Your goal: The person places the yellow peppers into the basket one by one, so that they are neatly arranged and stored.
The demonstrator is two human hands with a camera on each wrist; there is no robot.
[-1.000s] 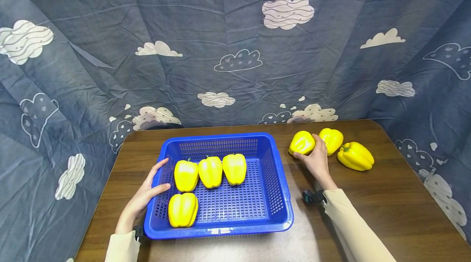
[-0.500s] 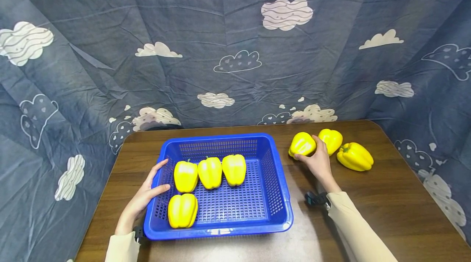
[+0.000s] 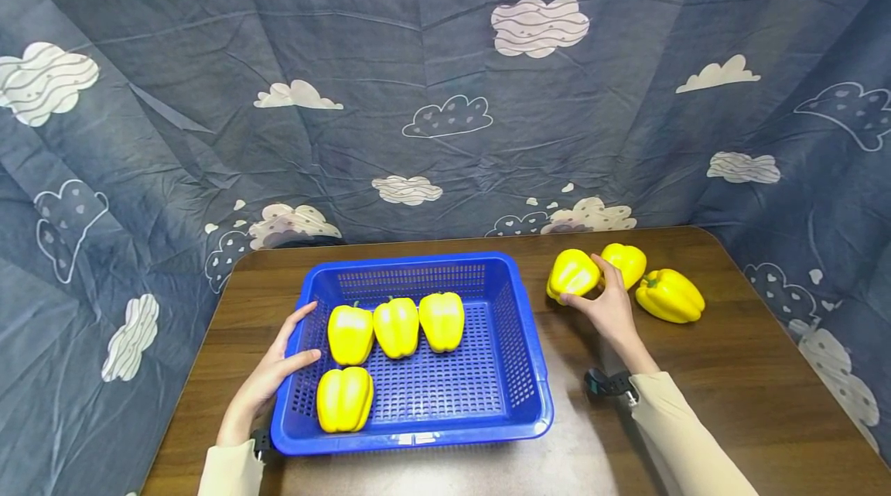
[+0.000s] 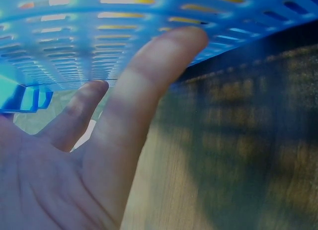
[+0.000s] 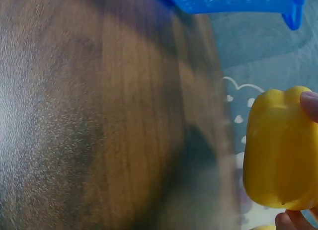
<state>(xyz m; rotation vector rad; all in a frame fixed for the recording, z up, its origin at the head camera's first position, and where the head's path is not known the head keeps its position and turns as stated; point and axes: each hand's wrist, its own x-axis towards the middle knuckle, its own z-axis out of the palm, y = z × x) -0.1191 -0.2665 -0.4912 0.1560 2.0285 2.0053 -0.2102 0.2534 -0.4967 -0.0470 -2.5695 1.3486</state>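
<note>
My right hand (image 3: 607, 309) holds a yellow bell pepper (image 3: 573, 274) by its sides, between thumb and fingers, to the right of the blue basket (image 3: 418, 440). In the right wrist view this bell pepper (image 5: 280, 150) shows whole, with fingertips at its top and bottom edges. At the basket's left side my left hand (image 3: 273, 364) grips the rim, fingers and thumb reaching over it. The left wrist view has the thumb against the slotted wall (image 4: 114, 36). Inside the basket, a back row of bell peppers (image 3: 397, 328) stands behind a single bell pepper (image 3: 345, 400) at the front left.
Two more bell peppers lie on the wooden table (image 3: 738, 388) beyond my right hand: one bell pepper (image 3: 624, 264) partly behind the fingers, the other bell pepper (image 3: 670, 296) on its side. A grey-blue cloth (image 3: 445, 155) with cloud prints hangs along the table's back edge.
My right hand and the bell pepper in it have shifted slightly to the right, the wrist swinging outward. The left hand and the basket stay in place.
</note>
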